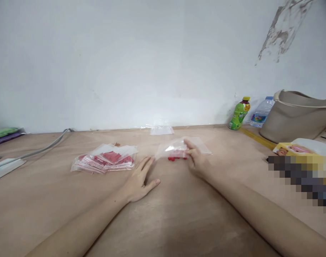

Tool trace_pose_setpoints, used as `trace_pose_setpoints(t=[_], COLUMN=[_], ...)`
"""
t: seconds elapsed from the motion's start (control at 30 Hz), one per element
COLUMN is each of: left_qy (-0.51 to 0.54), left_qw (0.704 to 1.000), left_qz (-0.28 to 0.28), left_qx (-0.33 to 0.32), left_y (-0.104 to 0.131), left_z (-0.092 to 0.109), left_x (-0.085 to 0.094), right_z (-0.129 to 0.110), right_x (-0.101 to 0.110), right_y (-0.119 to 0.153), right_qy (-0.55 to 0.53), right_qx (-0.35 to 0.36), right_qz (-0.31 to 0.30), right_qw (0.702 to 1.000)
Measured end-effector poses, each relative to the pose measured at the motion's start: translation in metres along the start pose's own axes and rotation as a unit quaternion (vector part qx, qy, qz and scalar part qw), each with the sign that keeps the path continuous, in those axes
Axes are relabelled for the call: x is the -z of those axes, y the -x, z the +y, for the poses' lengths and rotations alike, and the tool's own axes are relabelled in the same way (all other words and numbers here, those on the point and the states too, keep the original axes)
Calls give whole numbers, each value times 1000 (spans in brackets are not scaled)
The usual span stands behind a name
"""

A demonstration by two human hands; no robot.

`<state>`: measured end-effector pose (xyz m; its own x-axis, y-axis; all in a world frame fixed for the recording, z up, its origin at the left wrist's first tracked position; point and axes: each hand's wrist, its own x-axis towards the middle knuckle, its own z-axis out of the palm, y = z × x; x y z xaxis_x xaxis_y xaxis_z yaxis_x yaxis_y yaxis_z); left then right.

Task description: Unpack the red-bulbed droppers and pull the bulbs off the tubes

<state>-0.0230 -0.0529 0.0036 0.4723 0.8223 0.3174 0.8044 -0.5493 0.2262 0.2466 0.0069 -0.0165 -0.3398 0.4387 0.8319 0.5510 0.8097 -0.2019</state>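
Bending only partly, the fingers of our right hand [197,159] close lightly on the right side of a clear bag [173,145], with the index finger reaching up along the film and the thumb lower down. The bag lies just left of that hand, its film raised and catching the light, and a few red pieces [172,158] show at its lower edge, near our right fingertips; we cannot tell whether they are inside the bag or beneath it. Our left hand [139,181] rests palm down on the brown tabletop [163,221], holding nothing, fingers loosely extended and thumb spread well away from them. Its fingertips come right up to the near left corner of the bag, though we cannot tell whether they touch it. More clear film [204,144] lies behind our right hand.

Just beyond our left hand, to its left, we have a fanned pile of bags [105,161] with red contents. Farther back, near the wall [125,64], lie flat clear bags [162,130]. Well to our right stand a green bottle [240,113] and a water bottle [261,112].
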Motion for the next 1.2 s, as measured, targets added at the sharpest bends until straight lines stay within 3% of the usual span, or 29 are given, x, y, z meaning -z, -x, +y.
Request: trace_pose_setpoints(t=[0.1,0.23,0.53,0.77,0.87,1.0,1.1,1.2], left_qy=[11,19,3,-131,-245,-330,-301,-265], left_qw=[1000,999,999,990,965,932,933,940], left_qz=[-17,-33,-32,58,91,95,43,-8], left_qx=[18,32,18,-1,30,119,193,213], left_y=[-1,-1,0,-7,-14,-19,-19,-18], left_z=[0,0,-2,6,0,-25,-46,-57], left_x=[0,0,-2,6,15,33,45,51], right_z=[36,62,37,30,30,32,32,30], right_x=[16,28,31,32,30,27,27,28], right_y=[3,14,19,16,16,17,17,16], right_qy=[103,222,320,291,285,279,274,260], right_qx=[-99,-155,-177,-184,-187,-204,-205,-184], right_qz=[90,80,-22,-8,4,27,32,21], right_qw=[986,959,931,939,940,938,939,948])
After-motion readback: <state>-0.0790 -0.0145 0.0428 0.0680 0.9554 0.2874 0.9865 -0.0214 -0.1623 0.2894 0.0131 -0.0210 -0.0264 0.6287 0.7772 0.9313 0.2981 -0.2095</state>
